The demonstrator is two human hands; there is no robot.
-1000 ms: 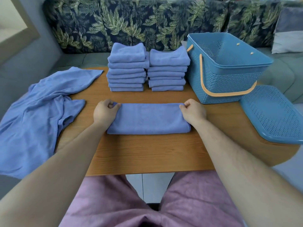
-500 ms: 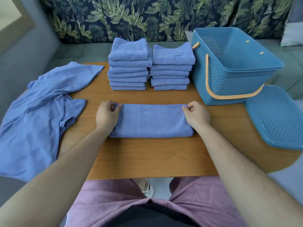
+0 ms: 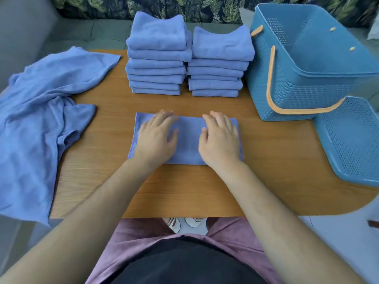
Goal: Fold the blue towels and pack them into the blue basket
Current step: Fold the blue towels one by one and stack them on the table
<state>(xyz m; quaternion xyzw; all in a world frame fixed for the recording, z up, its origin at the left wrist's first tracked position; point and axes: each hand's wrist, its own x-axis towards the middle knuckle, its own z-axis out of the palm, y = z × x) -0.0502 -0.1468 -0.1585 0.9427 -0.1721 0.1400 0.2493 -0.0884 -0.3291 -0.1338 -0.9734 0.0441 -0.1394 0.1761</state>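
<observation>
- Left hand (image 3: 155, 138) and right hand (image 3: 220, 138) lie flat, fingers spread, on the towel (image 3: 187, 140).
- Towel's long axis runs left-right, mid-table.
- Basket (image 3: 303, 83) stands far right, nearer the right hand.

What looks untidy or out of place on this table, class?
The unfolded blue towels lie crumpled at the left edge of the wooden table, partly hanging off it, unlike the two neat stacks of folded blue towels.

Two towel stacks (image 3: 156, 58) (image 3: 218, 64), one towel (image 3: 188, 144) under two hands (image 3: 155, 138) (image 3: 220, 140), one loose heap (image 3: 41, 99), one basket (image 3: 287, 89), one lid (image 3: 352, 140).
</observation>
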